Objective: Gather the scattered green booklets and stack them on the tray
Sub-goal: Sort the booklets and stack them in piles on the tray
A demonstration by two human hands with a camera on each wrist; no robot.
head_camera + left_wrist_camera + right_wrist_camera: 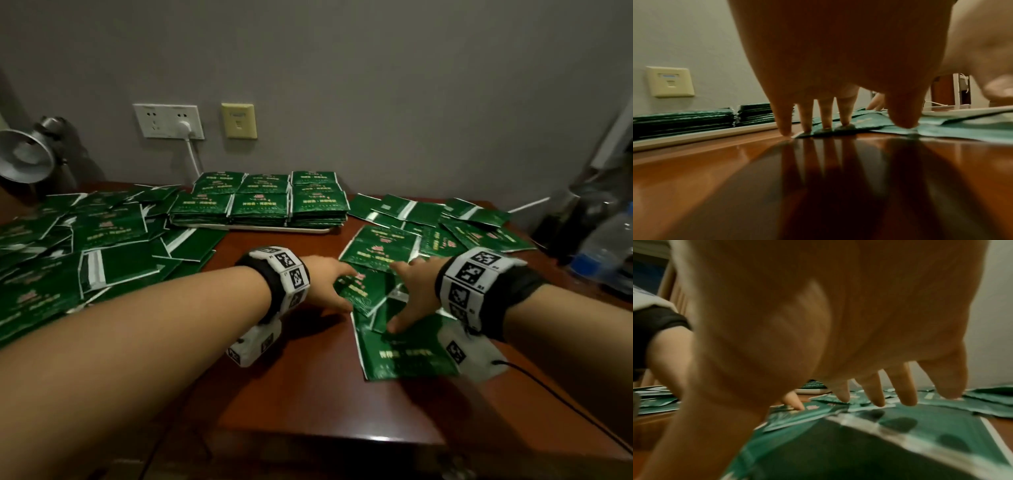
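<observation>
Stacks of green booklets [260,202] fill the white tray [260,229] at the back of the brown table. Loose booklets lie in a heap on the left [68,246] and spread out on the right [445,233]. My left hand [329,284] reaches right, its straight fingertips [826,125] pressing the edge of a booklet [363,294] flat on the wood. My right hand [414,291] is spread with straight fingers [875,394] just over the overlapping booklets [900,426], its thumb down on the nearest one [404,353]. Neither hand grips anything.
A metal desk lamp [24,154] stands at the back left. A water bottle [606,246] and a dark object [579,219] sit at the right edge. A plugged cable [193,154] drops behind the tray. Bare wood [291,394] runs to the front edge.
</observation>
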